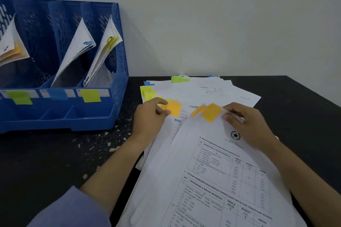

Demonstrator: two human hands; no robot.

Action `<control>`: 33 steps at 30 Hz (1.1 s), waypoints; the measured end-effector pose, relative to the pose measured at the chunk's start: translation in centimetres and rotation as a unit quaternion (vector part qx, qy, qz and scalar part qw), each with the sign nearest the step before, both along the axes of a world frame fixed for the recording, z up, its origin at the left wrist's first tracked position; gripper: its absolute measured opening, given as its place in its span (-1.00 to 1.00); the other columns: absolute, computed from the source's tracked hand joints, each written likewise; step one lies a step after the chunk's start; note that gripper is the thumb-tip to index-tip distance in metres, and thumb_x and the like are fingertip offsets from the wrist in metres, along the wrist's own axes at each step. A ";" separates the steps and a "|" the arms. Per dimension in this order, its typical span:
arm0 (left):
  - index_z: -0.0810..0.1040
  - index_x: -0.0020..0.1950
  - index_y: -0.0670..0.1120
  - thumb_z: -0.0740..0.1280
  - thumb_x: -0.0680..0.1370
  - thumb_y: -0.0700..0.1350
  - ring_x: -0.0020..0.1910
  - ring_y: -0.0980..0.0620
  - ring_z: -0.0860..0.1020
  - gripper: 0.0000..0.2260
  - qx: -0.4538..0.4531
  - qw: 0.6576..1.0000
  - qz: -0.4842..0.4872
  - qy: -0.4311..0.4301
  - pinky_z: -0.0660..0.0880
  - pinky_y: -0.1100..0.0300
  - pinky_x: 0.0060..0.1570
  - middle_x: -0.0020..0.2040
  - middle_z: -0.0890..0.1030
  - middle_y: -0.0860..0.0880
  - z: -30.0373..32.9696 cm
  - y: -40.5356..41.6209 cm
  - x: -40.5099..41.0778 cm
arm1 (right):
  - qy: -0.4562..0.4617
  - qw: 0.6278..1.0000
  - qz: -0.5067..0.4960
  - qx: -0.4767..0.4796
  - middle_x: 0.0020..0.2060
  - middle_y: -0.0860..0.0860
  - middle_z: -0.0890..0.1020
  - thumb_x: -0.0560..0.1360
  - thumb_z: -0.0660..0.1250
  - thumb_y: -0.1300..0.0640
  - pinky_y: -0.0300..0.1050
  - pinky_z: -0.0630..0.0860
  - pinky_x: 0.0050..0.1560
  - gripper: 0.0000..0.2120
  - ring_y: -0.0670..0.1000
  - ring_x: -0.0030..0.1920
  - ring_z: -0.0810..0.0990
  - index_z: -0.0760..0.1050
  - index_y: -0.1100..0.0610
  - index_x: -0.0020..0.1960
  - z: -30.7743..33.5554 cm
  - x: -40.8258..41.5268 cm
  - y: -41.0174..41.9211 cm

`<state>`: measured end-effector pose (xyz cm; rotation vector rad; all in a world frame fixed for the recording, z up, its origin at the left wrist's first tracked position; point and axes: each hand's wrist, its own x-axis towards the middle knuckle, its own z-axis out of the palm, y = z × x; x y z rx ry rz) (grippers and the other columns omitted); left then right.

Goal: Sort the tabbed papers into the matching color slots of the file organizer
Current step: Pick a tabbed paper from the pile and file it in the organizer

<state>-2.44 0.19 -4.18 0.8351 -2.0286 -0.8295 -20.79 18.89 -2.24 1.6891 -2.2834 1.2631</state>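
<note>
A blue sleeve is seen nearest, at bottom left, on the left forearm. A sheaf of printed sheets is laid over the black table, its long axis running from bottom centre up and slightly right, with its orange tabs pointing away toward the wall. The sheaf's top edge is pinched by the right hand, thumb below and fingers curled over the paper just right of the tabs. A second orange tab on a lower sheet is pinched between thumb and forefinger of the left hand. Beyond the hands, a fanned pile of papers is spread on the table, long axis roughly left to right; yellow tabs are stacked at its left edge, green tabs at its far edge, a blue tab at the far left corner. The blue organizer is stood at the left against the wall, well apart from the sheaf. Green, blue and yellow labels are stuck on its front lip. Sheets are leaned in the slots: orange-tabbed ones at far left, blue-tabbed ones in the blue slot, yellow-tabbed ones in the yellow slot.
</note>
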 end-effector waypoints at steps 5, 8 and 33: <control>0.64 -0.08 -0.07 0.46 0.42 -0.23 -0.35 0.16 0.53 -0.87 -0.012 1.000 -0.022 0.018 0.48 0.41 -0.25 -0.20 0.64 0.02 -0.2 0.3 0.1 | 0.012 1.000 0.003 -0.003 -0.13 -0.32 0.58 0.49 0.31 0.27 -0.48 0.36 -0.13 -0.62 -0.23 -0.13 0.52 0.44 -0.25 -0.17 -0.1 0.1 0.0; 0.64 -0.16 -0.07 0.46 0.41 -0.25 -0.43 0.18 0.46 -0.91 -0.012 0.999 -0.015 0.028 0.38 0.50 -0.33 -0.16 0.62 0.08 -0.2 0.2 -0.1 | 0.016 1.000 0.004 -0.005 -0.13 -0.31 0.59 0.49 0.32 0.28 -0.43 0.37 -0.13 -0.62 -0.22 -0.15 0.53 0.44 -0.24 -0.18 -0.2 0.1 0.0; 0.58 0.11 -0.03 0.45 0.40 0.08 -0.08 0.06 0.46 -0.66 0.010 0.992 -0.050 -0.113 0.43 0.16 0.00 -0.09 0.49 0.03 -0.4 -0.5 0.6 | -0.058 0.998 0.022 0.014 -0.16 -0.12 0.64 0.50 0.29 0.30 -0.25 0.45 0.01 -0.83 -0.12 -0.03 0.60 0.50 0.03 -0.09 -0.4 0.3 -0.1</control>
